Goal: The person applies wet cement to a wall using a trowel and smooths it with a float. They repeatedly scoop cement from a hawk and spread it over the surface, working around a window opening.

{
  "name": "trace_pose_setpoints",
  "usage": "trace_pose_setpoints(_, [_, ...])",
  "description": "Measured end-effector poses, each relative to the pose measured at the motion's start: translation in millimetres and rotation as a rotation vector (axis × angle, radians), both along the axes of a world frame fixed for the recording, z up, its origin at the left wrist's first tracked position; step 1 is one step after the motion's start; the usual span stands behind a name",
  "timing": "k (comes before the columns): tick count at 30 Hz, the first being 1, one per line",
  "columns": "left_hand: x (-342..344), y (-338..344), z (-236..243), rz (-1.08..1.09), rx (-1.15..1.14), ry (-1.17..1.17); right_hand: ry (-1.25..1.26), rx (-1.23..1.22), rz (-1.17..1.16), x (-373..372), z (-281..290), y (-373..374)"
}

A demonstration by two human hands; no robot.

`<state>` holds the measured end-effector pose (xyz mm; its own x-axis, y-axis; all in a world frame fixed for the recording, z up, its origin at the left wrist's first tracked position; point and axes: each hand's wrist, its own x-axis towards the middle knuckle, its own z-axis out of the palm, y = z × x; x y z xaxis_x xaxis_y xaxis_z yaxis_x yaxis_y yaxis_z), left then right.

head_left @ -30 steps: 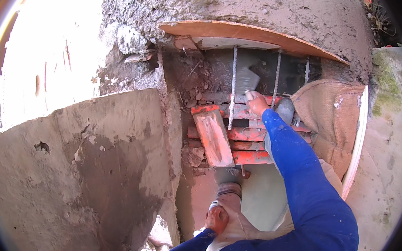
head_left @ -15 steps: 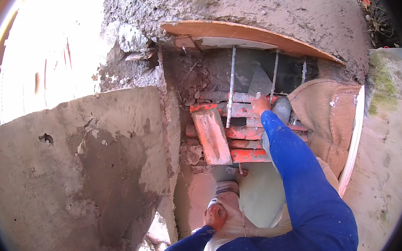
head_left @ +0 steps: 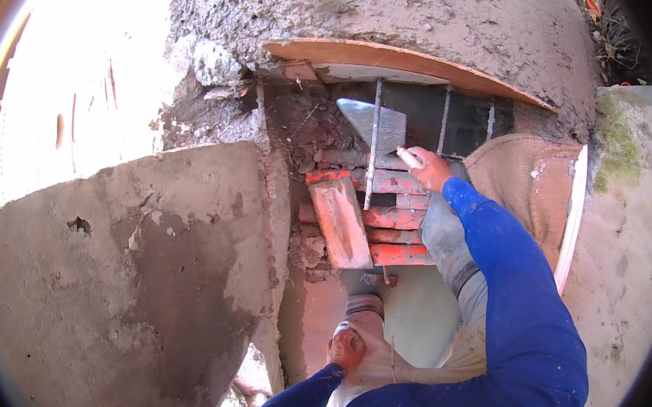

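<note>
My right hand (head_left: 431, 169) is closed round the white handle of a pointed trowel (head_left: 381, 129). The trowel's wet grey blade lies turned to the left, beyond the orange bricks (head_left: 395, 216), and passes behind a steel bar (head_left: 373, 143). On my bent left leg (head_left: 374, 344) rests my left hand (head_left: 347, 351), laid over the knee with nothing in it. A single mortar-smeared brick (head_left: 341, 221) lies across the left part of the brick rows, in front of the trowel.
A curved wooden board (head_left: 406, 58) edges the far side of the pit. More upright bars (head_left: 445, 119) stand beyond my right hand. Brown sackcloth (head_left: 525, 189) hangs at the right. A concrete slab (head_left: 119, 278) fills the left, and murky water (head_left: 420, 310) lies between my legs.
My right hand has turned the trowel, swinging its blade to the left and tilting it so that it shines. The hand itself has shifted slightly right. My left hand stays on the knee.
</note>
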<state>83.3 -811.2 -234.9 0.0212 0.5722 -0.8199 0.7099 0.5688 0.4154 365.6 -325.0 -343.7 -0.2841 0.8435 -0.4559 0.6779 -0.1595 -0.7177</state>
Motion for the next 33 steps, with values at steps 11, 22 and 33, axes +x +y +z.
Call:
trace_pose_setpoints(11, [5,-3,0,0.052,0.016,-0.017,-0.317,-0.26,-0.229,-20,-69,30])
trace_pose_setpoints(22, [9,-6,3,0.066,-0.014,-0.018,-0.321,0.049,-0.074,17,-46,-22])
trace_pose_setpoints(33, [5,-13,6,0.093,-0.028,0.01,-0.141,-0.17,0.104,-32,7,22])
